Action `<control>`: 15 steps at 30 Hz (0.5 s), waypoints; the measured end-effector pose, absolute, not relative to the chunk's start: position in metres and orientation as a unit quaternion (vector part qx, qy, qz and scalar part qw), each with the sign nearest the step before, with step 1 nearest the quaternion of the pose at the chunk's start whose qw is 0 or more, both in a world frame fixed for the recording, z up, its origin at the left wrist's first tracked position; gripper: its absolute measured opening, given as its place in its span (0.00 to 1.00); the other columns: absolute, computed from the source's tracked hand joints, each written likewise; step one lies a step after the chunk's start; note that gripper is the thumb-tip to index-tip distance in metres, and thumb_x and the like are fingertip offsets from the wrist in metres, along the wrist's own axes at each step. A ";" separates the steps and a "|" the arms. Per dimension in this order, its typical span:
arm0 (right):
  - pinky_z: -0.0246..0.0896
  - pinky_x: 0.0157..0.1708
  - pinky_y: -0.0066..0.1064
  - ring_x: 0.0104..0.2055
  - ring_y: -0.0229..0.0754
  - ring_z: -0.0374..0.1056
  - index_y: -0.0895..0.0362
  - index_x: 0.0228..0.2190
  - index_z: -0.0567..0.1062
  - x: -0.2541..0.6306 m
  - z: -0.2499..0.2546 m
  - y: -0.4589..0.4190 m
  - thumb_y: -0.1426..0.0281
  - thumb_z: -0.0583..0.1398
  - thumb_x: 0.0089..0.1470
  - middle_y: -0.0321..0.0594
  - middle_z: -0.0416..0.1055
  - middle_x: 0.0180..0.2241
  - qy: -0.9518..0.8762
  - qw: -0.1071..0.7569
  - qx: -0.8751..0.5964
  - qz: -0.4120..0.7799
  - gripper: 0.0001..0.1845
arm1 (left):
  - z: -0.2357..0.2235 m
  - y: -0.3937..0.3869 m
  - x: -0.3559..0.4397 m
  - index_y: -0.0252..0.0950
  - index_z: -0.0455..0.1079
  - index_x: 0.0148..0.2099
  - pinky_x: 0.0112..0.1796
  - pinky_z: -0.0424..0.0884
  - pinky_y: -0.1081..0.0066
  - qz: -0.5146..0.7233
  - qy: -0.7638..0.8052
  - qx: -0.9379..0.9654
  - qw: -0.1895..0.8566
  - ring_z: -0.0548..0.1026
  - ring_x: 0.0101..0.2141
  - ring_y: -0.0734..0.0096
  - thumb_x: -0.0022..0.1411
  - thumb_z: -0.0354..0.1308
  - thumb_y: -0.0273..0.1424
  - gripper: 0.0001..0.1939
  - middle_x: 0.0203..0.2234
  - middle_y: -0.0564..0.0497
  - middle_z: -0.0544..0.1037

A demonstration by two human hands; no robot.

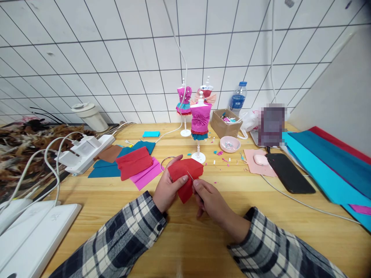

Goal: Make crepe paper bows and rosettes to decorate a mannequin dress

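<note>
In my left hand is a piece of red crepe paper, pinched with the thumb on top. Its lower part hangs down in a point. My right hand is closed around a thin pointed metal tool; the handle is hidden by the fingers, so I cannot tell its exact kind. The tool's tip lies over the red paper, close to my left thumb. Just beyond the paper stands a small white dress form wearing a pink top with a rosette and a red and teal skirt.
Folded red, pink and teal paper lies to the left. Behind are another dressed form, a cardboard box and a pink bowl. On the right lie a phone and large coloured sheets. Cables cross the table.
</note>
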State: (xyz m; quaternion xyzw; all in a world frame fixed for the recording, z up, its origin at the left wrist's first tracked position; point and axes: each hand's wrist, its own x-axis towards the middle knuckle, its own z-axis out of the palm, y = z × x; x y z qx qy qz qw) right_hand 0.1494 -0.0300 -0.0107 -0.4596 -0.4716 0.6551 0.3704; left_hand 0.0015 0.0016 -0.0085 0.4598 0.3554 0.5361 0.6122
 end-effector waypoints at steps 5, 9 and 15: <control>0.62 0.11 0.24 0.15 0.30 0.50 0.54 0.27 0.61 0.148 -0.011 -0.032 0.48 0.51 0.54 0.25 0.52 0.14 -0.470 0.377 -0.467 0.647 0.21 | -0.010 0.001 0.002 0.39 0.54 0.62 0.47 0.69 0.65 0.536 0.363 0.483 0.590 0.73 0.45 0.62 0.54 0.64 0.30 0.36 0.47 0.46 0.73; 0.62 0.11 0.24 0.15 0.31 0.52 0.54 0.27 0.61 0.146 -0.014 -0.032 0.49 0.51 0.55 0.25 0.53 0.15 -0.474 0.389 -0.464 0.640 0.21 | -0.009 0.000 0.003 0.39 0.56 0.61 0.47 0.68 0.67 0.539 0.371 0.492 0.575 0.73 0.45 0.64 0.53 0.65 0.31 0.35 0.48 0.46 0.73; 0.63 0.12 0.24 0.15 0.30 0.52 0.54 0.28 0.61 0.144 -0.017 -0.034 0.48 0.50 0.56 0.25 0.53 0.16 -0.473 0.400 -0.454 0.641 0.22 | -0.007 0.000 0.005 0.38 0.56 0.61 0.47 0.68 0.67 0.535 0.393 0.499 0.557 0.73 0.45 0.64 0.52 0.66 0.32 0.36 0.46 0.47 0.74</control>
